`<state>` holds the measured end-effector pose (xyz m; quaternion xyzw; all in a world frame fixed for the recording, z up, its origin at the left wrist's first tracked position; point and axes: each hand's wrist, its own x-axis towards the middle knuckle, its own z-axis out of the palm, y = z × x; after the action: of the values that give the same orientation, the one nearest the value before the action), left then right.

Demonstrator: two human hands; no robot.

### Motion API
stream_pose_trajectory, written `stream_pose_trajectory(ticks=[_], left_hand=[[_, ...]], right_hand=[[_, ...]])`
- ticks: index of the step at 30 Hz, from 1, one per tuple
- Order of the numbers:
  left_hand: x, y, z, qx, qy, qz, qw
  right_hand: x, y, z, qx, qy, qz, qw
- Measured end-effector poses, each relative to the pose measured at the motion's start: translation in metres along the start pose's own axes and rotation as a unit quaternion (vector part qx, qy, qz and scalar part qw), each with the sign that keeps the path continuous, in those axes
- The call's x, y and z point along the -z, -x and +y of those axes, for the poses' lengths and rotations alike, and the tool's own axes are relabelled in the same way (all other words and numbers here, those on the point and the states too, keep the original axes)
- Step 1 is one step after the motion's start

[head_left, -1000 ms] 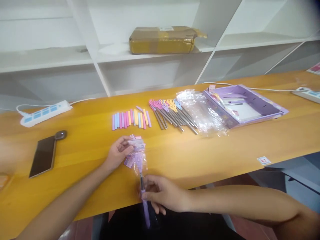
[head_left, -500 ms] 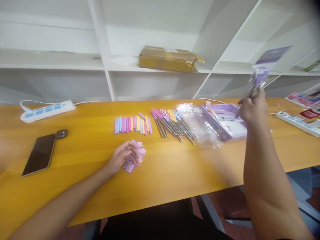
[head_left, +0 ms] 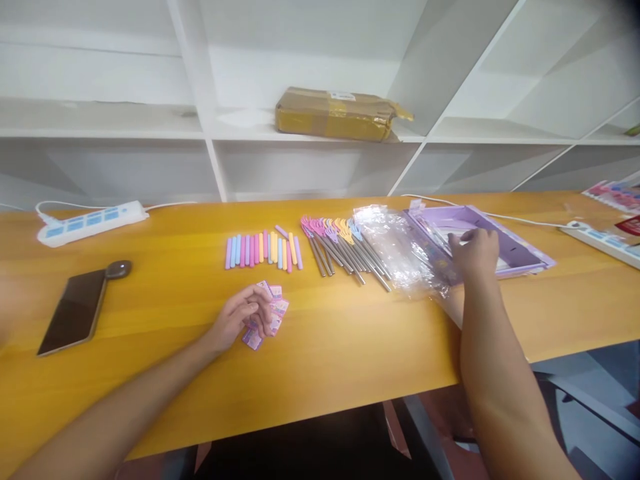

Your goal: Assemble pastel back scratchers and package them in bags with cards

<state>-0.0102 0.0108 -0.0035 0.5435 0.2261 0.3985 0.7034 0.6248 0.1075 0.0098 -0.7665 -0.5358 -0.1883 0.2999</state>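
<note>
Since the earlier frame, the right hand [head_left: 477, 252] has moved down from its raised position in front of the shelf to the purple tray [head_left: 520, 248], and the bagged purple piece no longer shows aloft. The left hand [head_left: 246, 312] remains at the printed cards [head_left: 279, 307].

Right fingers: bent downward over the tray; whether they grasp or have released the bagged piece cannot be told. Left fingers: loosely curled, not clenched, with no object visible between them; contact with the cards cannot be confirmed.

Handling (judged): the bagged piece should be light, with a stiff shaft and a slippery film. Take hold through the film at mid-shaft; avoid bending the thin prongs of the head. The cards are probably light, flexible and easily creased; hold by the edges.

Location: the bagged piece cannot be made out separately; if in the tray, it lies beneath or just beside the right fingertips. The clear bags [head_left: 393, 248] lie left of the right fingers. The hand-topped rods [head_left: 345, 245] lie between both hands, beyond the left fingertips and to their right. The coloured tubes [head_left: 263, 249] stand in a row directly beyond the left fingers.
</note>
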Motion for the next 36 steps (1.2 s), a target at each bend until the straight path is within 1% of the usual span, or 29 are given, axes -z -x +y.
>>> stream_pose_trajectory(ticks=[2,4,7,9,10,12,16,18,21,25,28,30,36], left_hand=[[-0.001,0.000,0.002,0.004,0.003,0.002,1.000],[-0.002,0.000,0.003,0.012,0.006,0.007,1.000],[-0.004,0.000,0.003,0.017,0.009,0.013,1.000],[-0.004,0.000,0.002,0.017,0.013,0.016,1.000],[-0.004,0.000,0.001,0.019,0.014,0.019,1.000],[-0.004,0.001,0.000,0.020,0.016,0.021,0.999],[-0.002,0.001,-0.001,0.023,0.020,0.022,0.999],[-0.001,0.001,-0.001,0.023,0.023,0.025,0.999],[0.002,0.002,-0.002,0.017,0.027,0.028,0.999],[0.005,0.003,-0.004,0.016,0.020,0.028,0.999],[0.005,0.004,-0.004,0.018,0.013,0.030,0.999],[0.005,0.005,-0.003,0.016,0.013,0.029,0.999],[0.001,0.005,0.000,0.014,0.015,0.031,0.999]], right_hand=[[0.002,-0.001,-0.003,-0.062,-0.010,0.037,0.997],[0.005,-0.002,-0.011,-0.100,-0.034,0.066,0.992],[0.009,-0.001,-0.027,-0.114,-0.079,0.099,0.985],[0.010,0.003,-0.041,-0.096,-0.107,0.104,0.984],[0.010,0.006,-0.049,-0.079,-0.120,0.099,0.985],[0.009,0.015,-0.065,-0.031,-0.145,0.067,0.987],[0.004,0.033,-0.097,0.079,-0.173,-0.041,0.981],[0.000,0.041,-0.110,0.117,-0.173,-0.088,0.974],[-0.003,0.048,-0.121,0.154,-0.167,-0.138,0.964],[-0.003,0.054,-0.129,0.198,-0.164,-0.188,0.948],[-0.003,0.056,-0.132,0.215,-0.157,-0.206,0.942],[-0.004,0.057,-0.133,0.217,-0.150,-0.205,0.943],[-0.007,0.055,-0.129,0.206,-0.135,-0.168,0.955]])
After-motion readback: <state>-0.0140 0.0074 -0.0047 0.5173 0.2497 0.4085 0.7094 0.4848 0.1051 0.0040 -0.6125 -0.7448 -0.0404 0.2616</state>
